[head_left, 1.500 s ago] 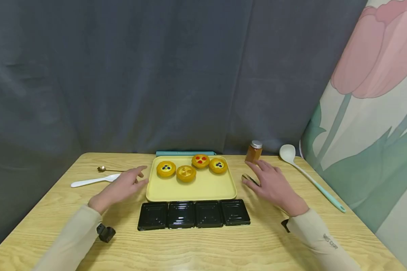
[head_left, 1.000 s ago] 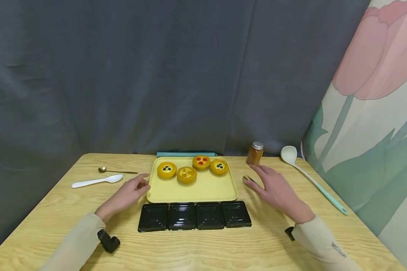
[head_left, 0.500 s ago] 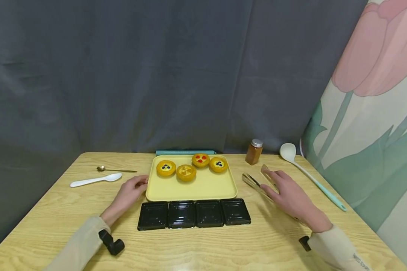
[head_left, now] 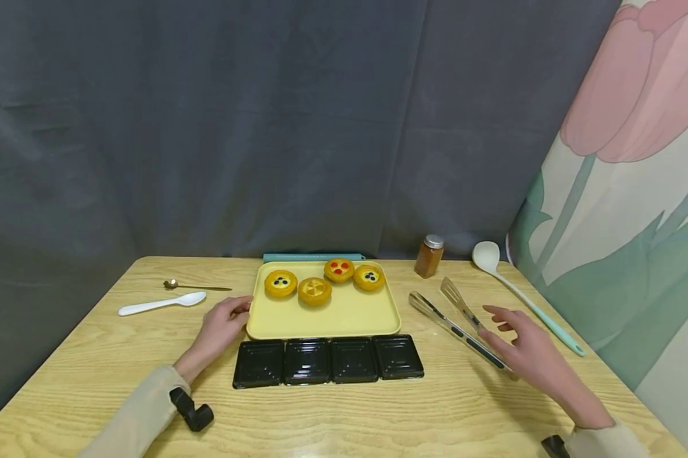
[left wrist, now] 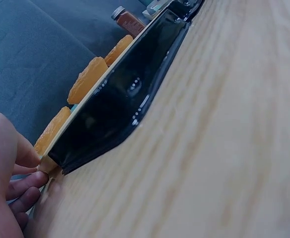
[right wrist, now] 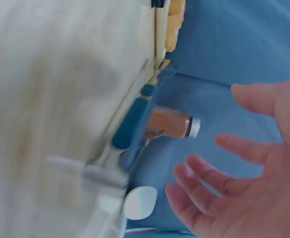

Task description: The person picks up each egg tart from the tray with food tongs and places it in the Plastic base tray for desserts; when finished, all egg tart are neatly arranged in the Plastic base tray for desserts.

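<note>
The left hand pinches the left rim of the yellow tray; in the left wrist view its thumb and fingers meet at the tray's corner. Several tarts sit on the tray. Along its front edge lies a row of black square dishes. At the right, the right hand hovers with fingers spread over the handle end of the metal tongs. In the right wrist view nothing is in the hand.
A spice jar and a ladle with a green handle lie right of the tray, the jar upright. A teal bar lies behind the tray. At left are a white spoon and a thin metal spoon.
The right hand has moved right and toward the near edge, uncovering the tongs. The left hand has shifted slightly and taken hold of the tray's rim.
</note>
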Available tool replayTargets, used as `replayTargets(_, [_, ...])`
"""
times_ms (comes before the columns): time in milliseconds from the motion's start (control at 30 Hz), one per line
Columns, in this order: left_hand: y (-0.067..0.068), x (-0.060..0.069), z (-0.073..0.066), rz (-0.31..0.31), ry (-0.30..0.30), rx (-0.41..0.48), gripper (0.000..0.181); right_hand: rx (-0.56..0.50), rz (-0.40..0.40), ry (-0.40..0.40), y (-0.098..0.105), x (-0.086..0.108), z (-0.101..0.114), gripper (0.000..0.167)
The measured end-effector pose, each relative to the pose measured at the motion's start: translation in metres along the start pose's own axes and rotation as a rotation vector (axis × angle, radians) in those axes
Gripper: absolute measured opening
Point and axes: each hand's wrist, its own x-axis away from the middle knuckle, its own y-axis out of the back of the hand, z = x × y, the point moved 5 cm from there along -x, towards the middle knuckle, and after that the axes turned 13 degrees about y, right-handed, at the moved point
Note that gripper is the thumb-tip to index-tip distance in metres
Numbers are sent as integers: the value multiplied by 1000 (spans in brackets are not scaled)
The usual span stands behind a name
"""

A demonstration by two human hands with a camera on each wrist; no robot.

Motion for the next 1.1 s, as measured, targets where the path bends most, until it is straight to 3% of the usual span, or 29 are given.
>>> replayTargets(367, [2,0,1,8,2,18,41,-150,97,-218,-4,26,-32,65])
replayTargets(600, [-1,0,1,14,11,35,41,-313,150,-315,-15,31,-45,71])
replayTargets(800, [2,1,0,11,21,41,40,-342,158,-343,-19,27,-51,74])
replayTargets(1100, [2,2,0,17,29,48,40,-302,135,-297,-27,15,-55,75])
